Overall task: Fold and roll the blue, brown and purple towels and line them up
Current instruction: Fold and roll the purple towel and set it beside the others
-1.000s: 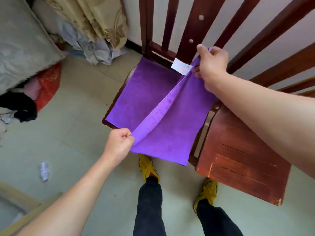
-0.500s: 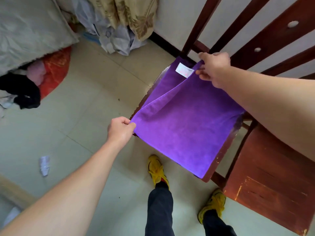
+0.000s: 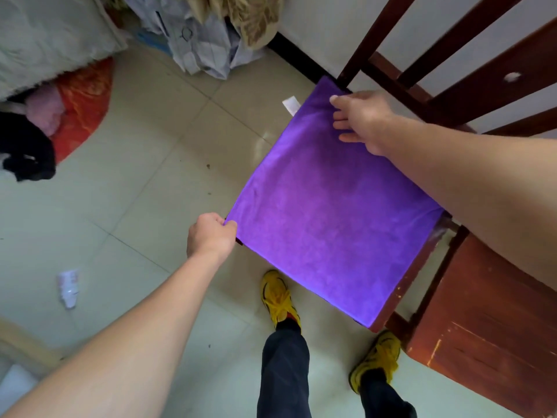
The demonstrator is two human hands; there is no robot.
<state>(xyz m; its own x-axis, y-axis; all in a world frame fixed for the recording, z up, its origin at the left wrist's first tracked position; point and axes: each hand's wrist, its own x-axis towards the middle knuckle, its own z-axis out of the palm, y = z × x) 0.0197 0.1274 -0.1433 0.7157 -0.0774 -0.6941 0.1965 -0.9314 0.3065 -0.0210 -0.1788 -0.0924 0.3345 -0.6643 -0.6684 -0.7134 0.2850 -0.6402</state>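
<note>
The purple towel (image 3: 328, 206) lies folded flat on the seat of a dark red wooden chair (image 3: 401, 291), its white label (image 3: 291, 104) sticking out at the far left edge. My left hand (image 3: 211, 236) pinches the towel's near left corner. My right hand (image 3: 361, 119) rests on the far corner with fingers spread, pressing the cloth down. No blue or brown towel is in view.
A second red-brown wooden seat (image 3: 488, 336) stands right of the chair, whose back slats (image 3: 452, 55) rise behind. On the tiled floor are my yellow shoes (image 3: 278, 297), a crumpled wrapper (image 3: 68, 287), piled clothes (image 3: 60, 116) and bedding (image 3: 45, 34) at left.
Both hands carried the towel's right half over to the left, closing the fold; the towel now lies flat in two layers. My right hand has let go its pinch and spread its fingers.
</note>
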